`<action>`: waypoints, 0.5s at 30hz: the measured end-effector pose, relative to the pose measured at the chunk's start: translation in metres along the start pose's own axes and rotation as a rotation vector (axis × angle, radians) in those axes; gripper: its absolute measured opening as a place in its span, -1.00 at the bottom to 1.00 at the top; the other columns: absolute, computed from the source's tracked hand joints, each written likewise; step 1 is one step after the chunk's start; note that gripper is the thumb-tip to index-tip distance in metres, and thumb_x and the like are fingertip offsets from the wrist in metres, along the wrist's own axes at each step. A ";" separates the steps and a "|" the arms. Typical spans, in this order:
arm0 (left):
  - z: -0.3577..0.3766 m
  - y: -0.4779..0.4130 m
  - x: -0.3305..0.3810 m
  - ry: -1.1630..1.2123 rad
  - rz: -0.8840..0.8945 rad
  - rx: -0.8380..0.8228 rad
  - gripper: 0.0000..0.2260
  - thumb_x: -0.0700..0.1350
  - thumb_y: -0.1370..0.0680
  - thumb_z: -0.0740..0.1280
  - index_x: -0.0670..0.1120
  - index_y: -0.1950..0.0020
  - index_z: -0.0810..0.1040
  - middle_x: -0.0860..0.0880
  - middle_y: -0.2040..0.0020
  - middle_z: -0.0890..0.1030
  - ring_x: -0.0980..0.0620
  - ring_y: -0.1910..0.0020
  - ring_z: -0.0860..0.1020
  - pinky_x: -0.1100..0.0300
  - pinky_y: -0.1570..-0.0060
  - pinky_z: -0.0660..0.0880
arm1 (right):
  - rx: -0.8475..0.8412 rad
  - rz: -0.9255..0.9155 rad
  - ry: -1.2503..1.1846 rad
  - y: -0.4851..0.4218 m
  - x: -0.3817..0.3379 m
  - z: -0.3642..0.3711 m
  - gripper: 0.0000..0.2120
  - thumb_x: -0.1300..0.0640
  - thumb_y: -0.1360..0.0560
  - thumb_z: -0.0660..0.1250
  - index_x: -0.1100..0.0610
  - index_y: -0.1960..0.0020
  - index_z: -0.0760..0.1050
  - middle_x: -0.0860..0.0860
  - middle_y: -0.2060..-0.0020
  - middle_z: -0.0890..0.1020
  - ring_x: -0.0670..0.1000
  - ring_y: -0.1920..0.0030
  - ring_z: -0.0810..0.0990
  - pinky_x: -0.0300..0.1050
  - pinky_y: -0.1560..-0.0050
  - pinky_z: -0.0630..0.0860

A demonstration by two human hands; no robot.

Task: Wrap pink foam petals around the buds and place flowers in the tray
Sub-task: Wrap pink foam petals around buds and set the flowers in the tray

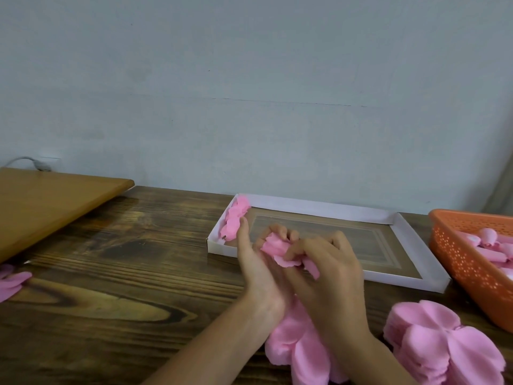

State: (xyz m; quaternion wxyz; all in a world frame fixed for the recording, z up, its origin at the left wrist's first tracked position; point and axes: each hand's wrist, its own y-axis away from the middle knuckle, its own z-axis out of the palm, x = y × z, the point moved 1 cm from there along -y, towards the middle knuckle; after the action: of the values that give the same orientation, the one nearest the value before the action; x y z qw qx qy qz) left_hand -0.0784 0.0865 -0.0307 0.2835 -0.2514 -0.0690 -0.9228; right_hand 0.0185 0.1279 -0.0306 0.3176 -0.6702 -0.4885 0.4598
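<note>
One flower (pixel 280 250) in work. Position? (obs. 1)

Between both sets of fingers, just short of the tray (pixel 319 207). Left hand (pixel 255 262) curls round it, thumb straight. Right hand (pixel 330 262) pinches its petals from the near side. (obs. 2)

Handling? (obs. 1)

Judged: foam, very light, soft. Likely springs open if let go and tears if pulled. Hold low at the base, fingertips on the overlap, off the frilled edge. (obs. 2)

Counts? (obs. 1)

Petal piles, three: under the wrists (pixel 299 351), right of the right hand (pixel 444 343), far left of the left fingers (pixel 11 282) and cut by the frame. Cluster (pixel 236 218) in the tray beyond the left thumb: number not separable. Buds (pixel 488 237) in the basket (pixel 458 254), right of the fingers: several, partly out of view. (obs. 2)
</note>
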 end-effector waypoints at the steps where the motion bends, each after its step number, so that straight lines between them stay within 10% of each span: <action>1: 0.001 0.001 -0.001 0.010 -0.017 0.002 -0.45 0.38 -0.53 0.27 -0.09 0.33 0.42 -0.08 0.34 0.47 -0.04 0.45 0.44 0.19 0.41 0.43 | 0.010 0.008 0.013 0.001 0.000 0.001 -0.90 0.11 -0.41 0.50 0.05 0.21 0.58 -0.17 0.25 0.56 0.00 0.16 0.41 -0.17 0.24 0.35; 8: 0.003 0.004 -0.008 -0.044 -0.086 0.005 -0.52 0.24 -0.46 0.48 -0.04 0.41 0.38 -0.03 0.50 0.35 0.00 0.54 0.39 0.22 0.48 0.41 | 0.034 -0.108 0.134 -0.001 -0.002 0.003 -0.64 0.06 -0.50 0.52 -0.04 0.17 0.30 -0.15 0.31 0.35 0.00 0.28 0.31 -0.10 0.30 0.23; 15: -0.005 -0.006 -0.002 -0.051 -0.133 0.046 -0.46 0.24 -0.53 0.40 0.00 0.51 0.31 0.03 0.55 0.28 0.08 0.61 0.31 0.25 0.56 0.29 | -0.186 -0.165 0.064 -0.011 -0.003 -0.006 -0.80 0.23 -0.38 0.61 0.09 0.24 0.58 -0.10 0.26 0.52 0.01 0.20 0.42 -0.11 0.22 0.40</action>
State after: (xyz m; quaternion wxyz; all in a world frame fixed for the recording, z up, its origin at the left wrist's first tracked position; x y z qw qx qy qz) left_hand -0.0819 0.0909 -0.0358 0.2254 -0.2632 -0.1142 -0.9310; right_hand 0.0200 0.1284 -0.0172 0.3060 -0.6686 -0.5722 0.3632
